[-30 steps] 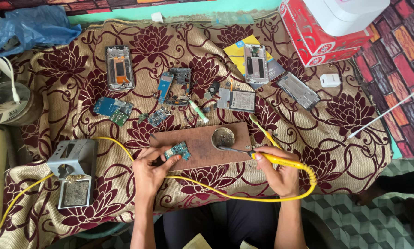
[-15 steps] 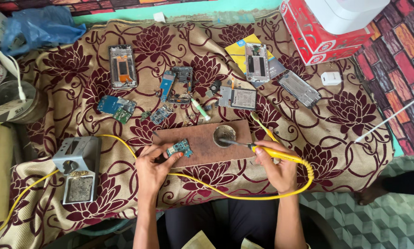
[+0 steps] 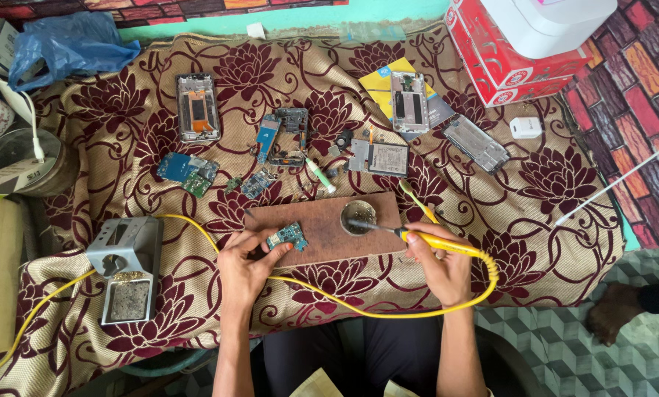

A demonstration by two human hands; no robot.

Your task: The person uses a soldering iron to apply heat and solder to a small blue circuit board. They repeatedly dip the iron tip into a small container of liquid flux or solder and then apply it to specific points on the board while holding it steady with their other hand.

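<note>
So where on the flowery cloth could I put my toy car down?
Bare floral cloth lies right of the grey phone frame, below the white charger. More lies above the grey metal soldering stand. The middle is crowded: green circuit boards, brown wooden board, both hands.

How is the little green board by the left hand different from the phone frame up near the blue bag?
The little green board is small, lies on the brown wooden board, and the left hand touches it. The phone frame is bigger and longer, silver-edged, and lies untouched on the flowered cloth. Both lie flat.
</note>
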